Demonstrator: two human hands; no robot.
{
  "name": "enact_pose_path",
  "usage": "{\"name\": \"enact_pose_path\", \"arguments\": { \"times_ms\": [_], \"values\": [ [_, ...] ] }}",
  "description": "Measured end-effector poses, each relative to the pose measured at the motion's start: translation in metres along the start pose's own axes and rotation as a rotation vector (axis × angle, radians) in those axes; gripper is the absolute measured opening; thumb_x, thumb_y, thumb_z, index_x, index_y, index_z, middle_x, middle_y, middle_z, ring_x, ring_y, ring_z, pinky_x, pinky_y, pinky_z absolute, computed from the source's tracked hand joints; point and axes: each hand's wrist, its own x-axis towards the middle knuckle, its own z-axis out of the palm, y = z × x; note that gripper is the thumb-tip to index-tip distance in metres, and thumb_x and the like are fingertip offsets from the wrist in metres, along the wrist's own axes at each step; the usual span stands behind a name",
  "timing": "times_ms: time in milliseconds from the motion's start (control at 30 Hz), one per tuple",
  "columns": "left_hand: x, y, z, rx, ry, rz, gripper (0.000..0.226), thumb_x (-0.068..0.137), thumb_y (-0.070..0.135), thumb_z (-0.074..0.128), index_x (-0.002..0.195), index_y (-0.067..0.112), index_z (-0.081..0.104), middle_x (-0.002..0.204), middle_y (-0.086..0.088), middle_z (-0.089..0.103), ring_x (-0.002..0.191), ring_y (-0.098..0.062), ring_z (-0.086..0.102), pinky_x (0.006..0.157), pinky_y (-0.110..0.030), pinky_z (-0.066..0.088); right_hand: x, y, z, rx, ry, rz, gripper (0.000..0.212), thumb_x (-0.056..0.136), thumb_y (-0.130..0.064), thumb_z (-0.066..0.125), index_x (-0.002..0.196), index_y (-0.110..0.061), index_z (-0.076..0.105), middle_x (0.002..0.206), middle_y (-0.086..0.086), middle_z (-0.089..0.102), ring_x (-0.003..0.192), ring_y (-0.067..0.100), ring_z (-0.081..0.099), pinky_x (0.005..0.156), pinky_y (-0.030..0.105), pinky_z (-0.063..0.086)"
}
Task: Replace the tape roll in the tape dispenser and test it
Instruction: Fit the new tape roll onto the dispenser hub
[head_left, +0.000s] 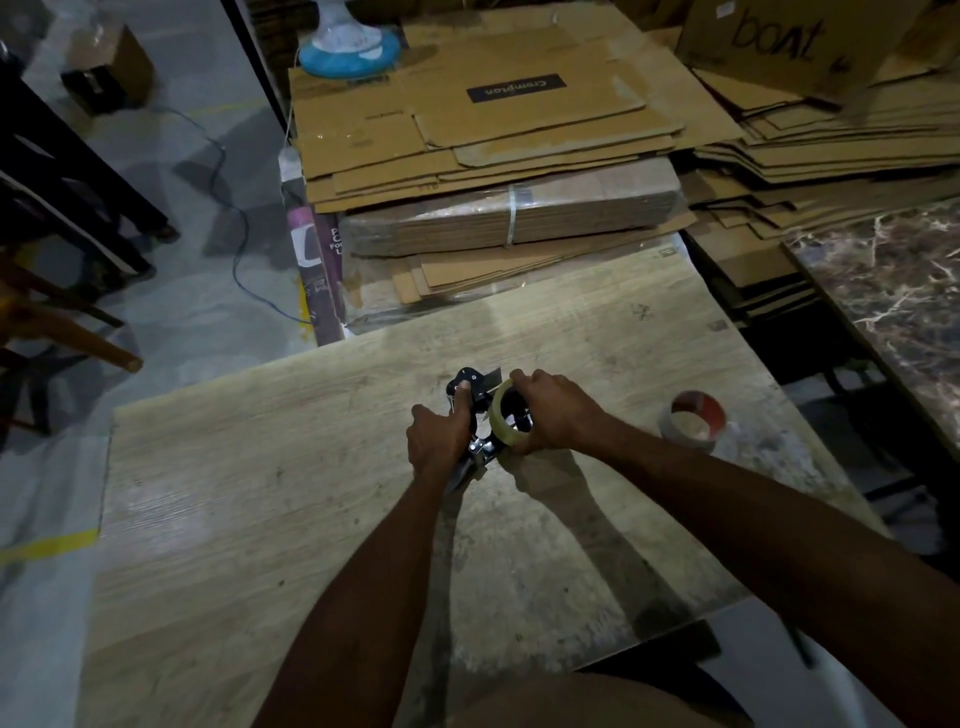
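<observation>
A black and metal tape dispenser (470, 395) lies on the wooden table (260, 493), near its middle. My left hand (436, 439) grips the dispenser's handle from the left. My right hand (556, 410) is wrapped over a pale tape roll (501, 415) that sits against the dispenser's right side. Whether the roll is seated on the hub is hidden by my fingers. A second roll (693, 421), an almost bare core with a red and white inner label, rests on the table to the right, apart from both hands.
Stacks of flattened cardboard (493, 130) rise beyond the table's far edge. A marble-patterned surface (893, 291) lies to the right. Dark furniture legs (67, 218) and a blue cable (236, 244) are on the floor at the left. A fan base (348, 47) stands on the cardboard.
</observation>
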Motion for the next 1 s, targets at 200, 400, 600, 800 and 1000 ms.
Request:
{"name": "enact_pose_path", "arguments": {
  "times_ms": [200, 400, 600, 800, 1000],
  "values": [
    [-0.001, 0.001, -0.002, 0.002, -0.011, -0.006, 0.11, 0.076, 0.094, 0.045, 0.139, 0.004, 0.048, 0.134, -0.022, 0.062, 0.118, -0.04, 0.063, 0.092, -0.048, 0.056, -0.003, -0.001, -0.002, -0.028, -0.021, -0.038, 0.097, 0.066, -0.054, 0.08, 0.142, -0.014, 0.034, 0.118, 0.015, 0.054, 0.105, 0.031, 0.057, 0.081, 0.035, 0.05],
    [-0.004, 0.001, 0.002, -0.009, 0.021, -0.023, 0.119, 0.07, 0.099, 0.042, 0.142, 0.004, 0.046, 0.135, -0.021, 0.062, 0.117, -0.04, 0.064, 0.092, -0.049, 0.057, -0.002, 0.0, -0.009, -0.071, -0.057, -0.082, 0.098, 0.07, -0.056, 0.076, 0.144, -0.011, 0.031, 0.118, 0.016, 0.054, 0.104, 0.031, 0.057, 0.078, 0.034, 0.048],
    [-0.004, 0.001, 0.002, 0.003, 0.018, -0.032, 0.118, 0.074, 0.096, 0.044, 0.146, 0.001, 0.043, 0.138, -0.023, 0.06, 0.12, -0.041, 0.063, 0.094, -0.048, 0.056, -0.006, -0.009, -0.002, -0.009, 0.027, 0.02, 0.089, 0.065, -0.057, 0.081, 0.127, -0.004, 0.046, 0.112, 0.014, 0.058, 0.102, 0.028, 0.057, 0.081, 0.032, 0.046],
    [0.003, -0.002, 0.004, 0.009, 0.006, -0.032, 0.124, 0.067, 0.102, 0.039, 0.141, 0.003, 0.047, 0.13, -0.021, 0.064, 0.112, -0.039, 0.066, 0.09, -0.048, 0.058, -0.007, -0.02, -0.002, -0.01, 0.06, 0.107, 0.079, 0.066, -0.056, 0.083, 0.119, -0.003, 0.057, 0.115, 0.014, 0.056, 0.105, 0.03, 0.056, 0.09, 0.038, 0.05],
    [0.006, -0.005, 0.005, 0.002, 0.003, -0.021, 0.127, 0.059, 0.108, 0.033, 0.132, 0.005, 0.054, 0.12, -0.017, 0.069, 0.101, -0.035, 0.069, 0.086, -0.046, 0.059, 0.002, -0.014, -0.007, 0.01, -0.036, 0.079, 0.089, 0.062, -0.053, 0.084, 0.127, -0.005, 0.046, 0.114, 0.014, 0.056, 0.105, 0.03, 0.056, 0.08, 0.034, 0.047]
  ]
}}
